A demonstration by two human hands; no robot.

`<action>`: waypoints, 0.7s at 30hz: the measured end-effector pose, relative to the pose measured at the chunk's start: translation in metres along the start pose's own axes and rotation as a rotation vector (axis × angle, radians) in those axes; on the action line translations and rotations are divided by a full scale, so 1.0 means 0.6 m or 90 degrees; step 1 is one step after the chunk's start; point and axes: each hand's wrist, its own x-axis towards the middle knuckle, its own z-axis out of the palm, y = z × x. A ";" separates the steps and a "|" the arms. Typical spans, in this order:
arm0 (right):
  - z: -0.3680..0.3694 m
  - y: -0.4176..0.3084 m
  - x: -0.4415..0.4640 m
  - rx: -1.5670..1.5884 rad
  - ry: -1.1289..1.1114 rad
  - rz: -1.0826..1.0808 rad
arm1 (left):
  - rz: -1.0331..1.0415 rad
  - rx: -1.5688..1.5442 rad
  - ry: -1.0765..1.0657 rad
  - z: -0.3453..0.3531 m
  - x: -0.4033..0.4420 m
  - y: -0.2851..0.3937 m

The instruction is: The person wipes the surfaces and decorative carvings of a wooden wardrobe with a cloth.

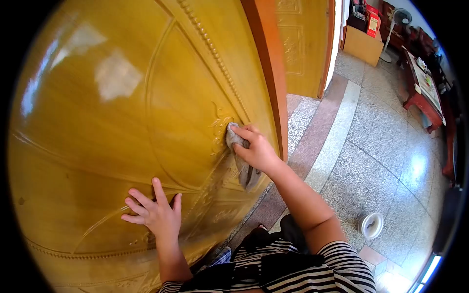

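A glossy yellow-brown wooden door (190, 97) with carved mouldings fills the left side of the head view. My right hand (256, 146) is closed on a grey cloth (246, 173) and presses it against the carved scroll near the door's beaded trim. Part of the cloth hangs down below my fingers. Lower on the door, my left hand (159, 210) rests with its fingers spread on the panel and holds nothing.
An orange-brown door frame (273, 73) runs just right of the cloth. Behind it stands another carved door (300, 49). On the speckled floor at right sits a white bucket (362, 226). A low red-brown table (424, 105), a box-topped cabinet (362, 46) and a fan (401, 17) are farther back.
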 end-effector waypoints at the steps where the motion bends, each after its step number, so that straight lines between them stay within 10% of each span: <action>1: 0.003 0.009 -0.001 0.133 -0.017 0.025 | 0.003 -0.003 0.003 -0.001 0.000 0.001; 6: -0.001 0.012 -0.009 0.454 -0.139 0.150 | -0.007 0.000 -0.007 0.004 0.000 -0.003; 15: -0.028 -0.022 0.009 -0.401 0.042 -0.100 | -0.006 0.017 -0.016 -0.005 0.002 0.000; 21: -0.003 -0.022 -0.006 -0.025 0.006 0.030 | -0.003 0.008 -0.002 -0.006 0.004 0.001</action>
